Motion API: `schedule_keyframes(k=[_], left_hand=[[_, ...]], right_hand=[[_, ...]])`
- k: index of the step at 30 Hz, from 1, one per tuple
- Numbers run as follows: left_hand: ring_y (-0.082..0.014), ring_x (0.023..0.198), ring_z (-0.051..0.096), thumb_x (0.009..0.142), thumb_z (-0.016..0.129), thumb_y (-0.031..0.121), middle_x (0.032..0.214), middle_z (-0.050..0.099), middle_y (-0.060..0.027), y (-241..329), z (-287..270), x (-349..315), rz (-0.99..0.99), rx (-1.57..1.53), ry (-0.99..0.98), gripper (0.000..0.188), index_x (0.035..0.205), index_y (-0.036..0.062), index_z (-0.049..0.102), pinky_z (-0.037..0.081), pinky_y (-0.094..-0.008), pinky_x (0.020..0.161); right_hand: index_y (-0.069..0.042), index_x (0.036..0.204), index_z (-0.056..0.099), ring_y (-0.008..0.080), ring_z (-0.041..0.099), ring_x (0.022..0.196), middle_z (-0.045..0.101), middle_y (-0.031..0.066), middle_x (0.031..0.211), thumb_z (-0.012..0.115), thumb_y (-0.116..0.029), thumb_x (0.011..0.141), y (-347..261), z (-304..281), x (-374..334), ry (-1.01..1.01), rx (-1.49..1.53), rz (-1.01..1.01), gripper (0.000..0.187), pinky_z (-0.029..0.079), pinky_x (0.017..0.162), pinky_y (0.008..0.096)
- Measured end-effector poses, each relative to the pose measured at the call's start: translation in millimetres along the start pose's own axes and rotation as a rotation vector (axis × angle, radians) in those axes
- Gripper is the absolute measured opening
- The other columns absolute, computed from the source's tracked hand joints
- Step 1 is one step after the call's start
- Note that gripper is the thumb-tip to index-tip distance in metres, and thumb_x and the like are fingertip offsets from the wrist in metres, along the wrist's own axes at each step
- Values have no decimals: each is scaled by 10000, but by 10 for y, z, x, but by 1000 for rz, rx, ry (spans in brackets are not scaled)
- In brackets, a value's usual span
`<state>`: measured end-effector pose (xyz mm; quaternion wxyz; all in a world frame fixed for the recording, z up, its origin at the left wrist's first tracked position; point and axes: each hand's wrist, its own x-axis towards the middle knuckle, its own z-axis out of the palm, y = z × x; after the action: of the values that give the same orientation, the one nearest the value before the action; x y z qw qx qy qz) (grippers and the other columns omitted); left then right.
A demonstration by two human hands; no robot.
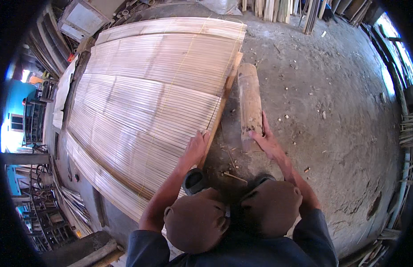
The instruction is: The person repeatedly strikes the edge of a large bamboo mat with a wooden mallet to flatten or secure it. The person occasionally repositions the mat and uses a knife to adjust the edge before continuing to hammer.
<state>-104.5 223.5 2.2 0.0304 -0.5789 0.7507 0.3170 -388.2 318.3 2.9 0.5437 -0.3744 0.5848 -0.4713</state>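
A wide mat of thin pale bamboo slats (126, 95), tied with yellow cords, lies in overlapping sections on the left. My left hand (195, 149) rests at its right edge with the fingers closed. A thin dark line runs up from the fingertips along the slat ends; what they pinch, if anything, is too small to name. In my right hand (267, 141) is the near end of a thick bamboo piece (249, 95), the thumb on top and fingers along its right side. It points away from me, beside the mat.
A wooden board (230, 82) edges the mat on the right. Small wood bits (286, 116) are scattered over the concrete floor (344, 147). Upright bamboo strips (273, 10) stand at the back. My knees (197, 220) are bent close below my hands. Bamboo strips (75, 207) lie at left.
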Motion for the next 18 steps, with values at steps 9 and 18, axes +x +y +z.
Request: schedule_keyframes(k=[9, 18], left_hand=[[-499, 892, 665, 1052, 455, 323, 1012, 623, -299, -216, 190, -15, 203, 199, 88, 364, 1222, 6, 512, 555, -555, 725], [-501, 859, 624, 990, 477, 151, 1020, 582, -267, -496, 212, -81, 316, 172, 106, 306, 1272, 34, 462, 508, -588, 738]], right_hand=[[-149, 1637, 51, 245, 511, 1312, 475, 152, 1502, 738, -175, 886, 505, 101, -109, 131, 324, 247, 1018, 451, 1052, 365], [8, 1593, 172, 288, 499, 1327, 448, 203, 1502, 795, -235, 818, -1600, -118, 7, 384, -167, -501, 1024, 440, 1083, 408]])
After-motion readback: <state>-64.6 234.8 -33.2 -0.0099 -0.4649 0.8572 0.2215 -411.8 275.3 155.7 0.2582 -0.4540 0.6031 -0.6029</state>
